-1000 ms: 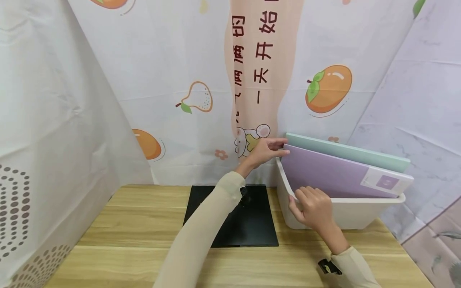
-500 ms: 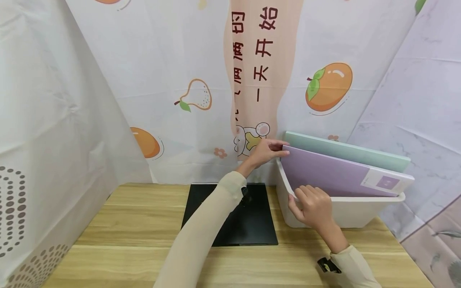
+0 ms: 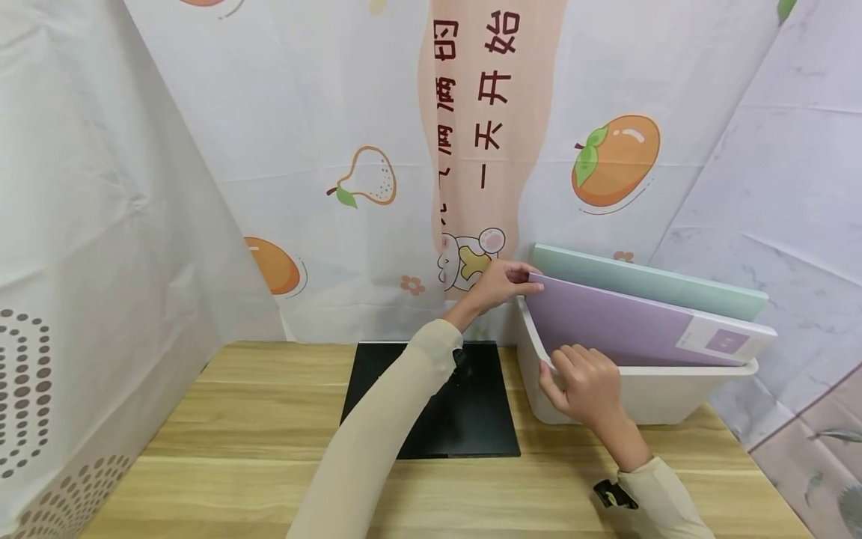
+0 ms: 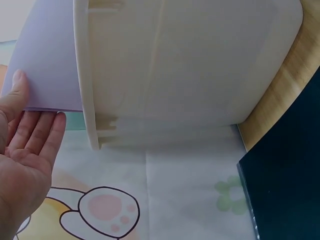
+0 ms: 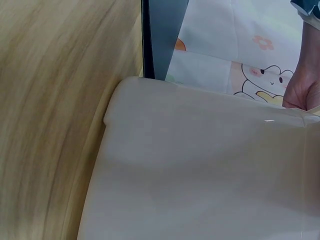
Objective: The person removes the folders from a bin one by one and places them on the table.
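Observation:
My left hand (image 3: 494, 284) pinches the upper left corner of a purple folder (image 3: 606, 318), thumb in front and fingers behind. In the left wrist view, the thumb (image 4: 19, 92) lies on the purple cover. The folder leans in a white plastic bin (image 3: 663, 397), with a white label (image 3: 720, 337) at its right end. Behind it stands a mint-green folder (image 3: 646, 281), a narrow gap between them. My right hand (image 3: 586, 385) grips the bin's front rim near its left corner. In the right wrist view, the bin wall (image 5: 200, 160) fills most of the picture.
A flat black panel (image 3: 465, 419) lies on the wooden table (image 3: 236, 449), left of the bin and under my left forearm. Behind the table hangs a white cloth (image 3: 296, 105) printed with fruit and characters. More cloth hangs at both sides.
The purple folder's left end has come slightly toward me with my left hand, widening the gap to the green folder. My right hand stays on the rim. The head view has shifted slightly.

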`<state>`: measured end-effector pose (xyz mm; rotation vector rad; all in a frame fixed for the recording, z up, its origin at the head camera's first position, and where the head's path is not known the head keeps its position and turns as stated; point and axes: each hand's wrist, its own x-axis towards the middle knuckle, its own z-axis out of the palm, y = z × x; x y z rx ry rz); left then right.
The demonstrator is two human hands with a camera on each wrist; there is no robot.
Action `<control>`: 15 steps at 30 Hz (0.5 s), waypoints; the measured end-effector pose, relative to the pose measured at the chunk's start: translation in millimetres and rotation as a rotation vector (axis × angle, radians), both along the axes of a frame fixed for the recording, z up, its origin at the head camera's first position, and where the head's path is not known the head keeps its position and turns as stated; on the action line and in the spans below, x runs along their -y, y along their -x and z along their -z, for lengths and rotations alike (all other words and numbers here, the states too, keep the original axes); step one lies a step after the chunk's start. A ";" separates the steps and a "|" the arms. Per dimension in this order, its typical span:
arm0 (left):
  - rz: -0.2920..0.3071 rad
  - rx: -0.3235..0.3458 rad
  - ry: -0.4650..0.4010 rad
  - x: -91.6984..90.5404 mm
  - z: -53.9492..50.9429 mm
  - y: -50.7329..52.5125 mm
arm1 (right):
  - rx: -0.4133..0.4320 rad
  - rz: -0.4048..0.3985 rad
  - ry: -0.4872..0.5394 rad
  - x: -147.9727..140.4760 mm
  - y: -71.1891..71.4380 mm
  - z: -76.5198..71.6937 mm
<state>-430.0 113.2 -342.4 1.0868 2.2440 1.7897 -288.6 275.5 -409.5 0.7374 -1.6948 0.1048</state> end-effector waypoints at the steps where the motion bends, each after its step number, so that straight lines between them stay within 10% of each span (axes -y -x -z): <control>1: 0.004 -0.012 0.007 0.1 -0.7 -0.2 | 0.001 0.001 -0.001 -0.2 0.1 -0.3; 15: -0.026 -0.102 0.009 -1.2 -2.8 -7.0 | -0.003 -0.003 0.001 -1.4 -0.1 -0.6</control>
